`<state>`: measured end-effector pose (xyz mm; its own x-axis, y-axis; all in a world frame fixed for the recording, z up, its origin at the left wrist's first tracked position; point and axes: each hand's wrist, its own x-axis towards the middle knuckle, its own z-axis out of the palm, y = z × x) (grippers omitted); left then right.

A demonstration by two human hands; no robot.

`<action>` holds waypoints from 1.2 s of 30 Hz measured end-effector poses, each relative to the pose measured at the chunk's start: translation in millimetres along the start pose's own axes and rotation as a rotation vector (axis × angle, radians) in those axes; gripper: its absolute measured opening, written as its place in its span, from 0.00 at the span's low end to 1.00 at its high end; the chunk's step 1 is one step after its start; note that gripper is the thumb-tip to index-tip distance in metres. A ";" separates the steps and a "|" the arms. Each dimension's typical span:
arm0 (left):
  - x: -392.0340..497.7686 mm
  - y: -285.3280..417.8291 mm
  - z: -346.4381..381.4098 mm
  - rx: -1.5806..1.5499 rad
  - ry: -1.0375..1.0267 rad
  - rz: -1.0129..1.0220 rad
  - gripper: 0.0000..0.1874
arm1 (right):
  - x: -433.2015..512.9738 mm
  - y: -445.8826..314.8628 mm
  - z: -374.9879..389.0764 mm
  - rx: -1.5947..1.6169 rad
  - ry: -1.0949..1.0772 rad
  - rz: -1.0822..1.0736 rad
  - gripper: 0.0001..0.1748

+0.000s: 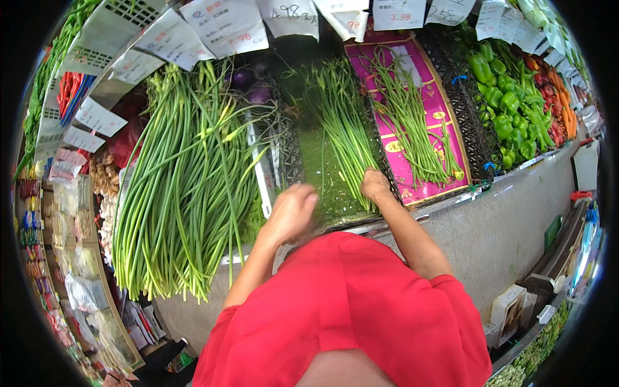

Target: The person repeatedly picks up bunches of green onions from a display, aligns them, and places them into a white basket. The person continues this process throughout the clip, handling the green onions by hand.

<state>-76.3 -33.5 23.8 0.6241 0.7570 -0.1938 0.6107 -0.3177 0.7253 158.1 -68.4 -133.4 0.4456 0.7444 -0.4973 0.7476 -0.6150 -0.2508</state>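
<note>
My right hand (375,185) rests on the lower stems of a bundle of garlic scapes (344,126), its fingers partly hidden; whether it grips them I cannot tell. The bundle lies along the right side of a green-matted bin (314,164). My left hand (294,210), slightly blurred, is raised over the bin's lower left corner, fingers curled; whether something thin is between them is unclear. Left of it, a large heap of long garlic scapes (188,184) hangs over the display's front edge. Long green beans (411,126) lie on a magenta printed sheet (442,113) to the right.
Black mesh dividers (289,145) separate the bins. Green peppers (503,101) and carrots (563,99) lie farther right, eggplants (258,94) behind the heap. Paper price cards (225,24) hang along the top. A shelf of packaged goods (80,285) stands at left.
</note>
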 end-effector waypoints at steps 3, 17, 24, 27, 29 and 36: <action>63.5 -30.7 32.7 -0.053 -0.046 0.034 0.14 | -6.1 -2.5 -5.2 -0.001 0.006 -0.002 0.18; 161.9 -107.9 128.0 0.314 -0.032 -0.413 0.14 | -3.8 3.3 4.7 -0.020 -0.071 -0.019 0.16; 168.8 -99.1 123.2 -0.050 -0.067 -0.501 0.09 | -4.8 0.6 5.8 0.035 0.011 0.022 0.18; 159.8 -73.2 105.5 -0.763 -0.217 -0.663 0.04 | -0.6 0.9 -4.3 0.298 -0.054 0.064 0.16; 147.2 -56.3 96.6 -1.116 -0.212 -0.719 0.03 | -0.1 1.4 -11.6 0.604 -0.150 0.061 0.14; 103.3 -35.3 72.1 -1.297 -0.329 -0.562 0.03 | -39.2 -22.5 -55.6 1.734 -0.392 -0.120 0.09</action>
<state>1.7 14.8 -69.4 0.6459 0.3852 -0.6592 0.0573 0.8365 0.5450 151.2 -69.3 -62.1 0.1072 0.8612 -0.4968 -0.6767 -0.3029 -0.6711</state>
